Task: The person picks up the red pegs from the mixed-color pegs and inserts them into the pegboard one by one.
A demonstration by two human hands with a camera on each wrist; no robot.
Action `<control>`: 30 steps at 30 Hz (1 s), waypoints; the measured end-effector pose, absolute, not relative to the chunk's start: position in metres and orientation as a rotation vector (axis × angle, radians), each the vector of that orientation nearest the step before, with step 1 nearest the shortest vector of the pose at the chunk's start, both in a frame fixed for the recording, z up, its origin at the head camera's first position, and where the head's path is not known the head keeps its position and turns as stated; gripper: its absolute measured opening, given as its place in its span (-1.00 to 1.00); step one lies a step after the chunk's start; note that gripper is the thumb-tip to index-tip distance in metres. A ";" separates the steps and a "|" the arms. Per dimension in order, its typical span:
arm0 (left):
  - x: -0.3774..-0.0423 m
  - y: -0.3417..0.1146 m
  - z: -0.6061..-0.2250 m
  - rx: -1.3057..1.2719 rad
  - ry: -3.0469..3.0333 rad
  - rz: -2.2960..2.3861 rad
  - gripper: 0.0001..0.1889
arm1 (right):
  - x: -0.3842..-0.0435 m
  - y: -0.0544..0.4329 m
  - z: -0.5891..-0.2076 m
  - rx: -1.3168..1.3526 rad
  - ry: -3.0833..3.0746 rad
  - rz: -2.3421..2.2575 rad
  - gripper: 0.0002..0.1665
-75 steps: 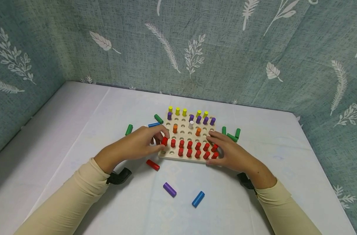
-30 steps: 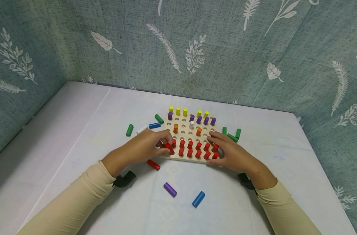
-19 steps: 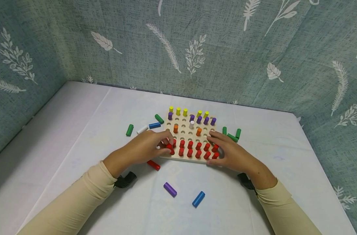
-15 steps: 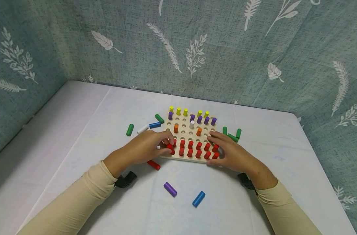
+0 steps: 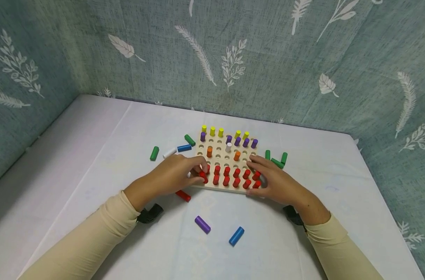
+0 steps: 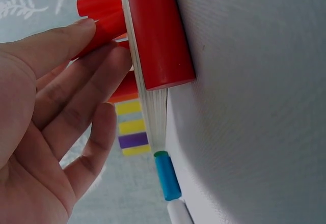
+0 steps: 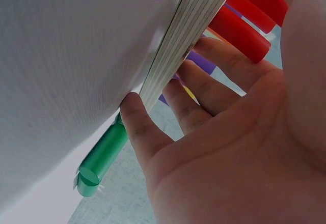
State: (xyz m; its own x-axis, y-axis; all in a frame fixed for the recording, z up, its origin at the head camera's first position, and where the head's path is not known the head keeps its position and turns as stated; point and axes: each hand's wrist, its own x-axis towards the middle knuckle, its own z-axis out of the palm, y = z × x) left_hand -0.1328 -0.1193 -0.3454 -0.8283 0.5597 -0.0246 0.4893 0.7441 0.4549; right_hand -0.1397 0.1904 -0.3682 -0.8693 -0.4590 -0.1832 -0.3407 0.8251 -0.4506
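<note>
In the head view, a pale wooden pegboard [image 5: 216, 186] stands in the middle of the table, with coloured pegs upright in its holes. My left hand [image 5: 172, 175] pinches a red peg [image 5: 203, 177] between thumb and fingers, at the left end of the front row. The left wrist view shows the thumb pressed along that peg [image 6: 104, 33]; its lower end is hidden. My right hand [image 5: 279, 181] rests at the board's right side, thumb by the front corner. In the right wrist view its fingers reach loosely along the board's edge [image 7: 175, 43].
A red peg [image 5: 183, 195] lies just left of the board. Nearer me lie a purple peg [image 5: 202, 224] and a blue peg [image 5: 236, 236]. Green pegs [image 5: 277, 163] lie to the right; white [image 5: 169, 153], blue [image 5: 184, 148] and green pegs [image 5: 154, 153] to the left.
My left hand has moved slightly right and toward me with the red peg, to the board's front row, and has stayed there since. The right hand holds its place.
</note>
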 end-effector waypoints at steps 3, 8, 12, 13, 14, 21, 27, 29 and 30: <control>-0.132 -0.119 -0.345 0.839 2.780 0.654 -0.69 | -0.140 0.190 -0.368 -0.605 2.715 -0.604 0.09; -0.133 -0.117 -0.344 0.862 2.797 0.645 -0.71 | -0.141 0.190 -0.368 -0.603 2.724 -0.595 0.09; -0.133 -0.116 -0.343 0.863 2.808 0.628 -0.72 | -0.141 0.190 -0.367 -0.613 2.732 -0.604 0.08; -0.132 -0.116 -0.343 0.853 2.805 0.623 -0.72 | -0.141 0.190 -0.367 -0.616 2.730 -0.607 0.08; -0.132 -0.116 -0.342 0.851 2.800 0.618 -0.72 | -0.141 0.190 -0.367 -0.617 2.727 -0.607 0.08; -0.131 -0.117 -0.340 0.859 2.784 0.617 -0.71 | -0.140 0.190 -0.366 -0.637 2.737 -0.589 0.08; -0.131 -0.119 -0.341 0.840 2.754 0.631 -0.77 | -0.141 0.190 -0.367 -0.628 2.717 -0.596 0.09; -0.131 -0.120 -0.339 0.834 2.753 0.646 -0.78 | -0.141 0.191 -0.367 -0.627 2.722 -0.589 0.09; -0.131 -0.121 -0.338 0.835 2.757 0.654 -0.78 | -0.141 0.191 -0.367 -0.627 2.725 -0.589 0.09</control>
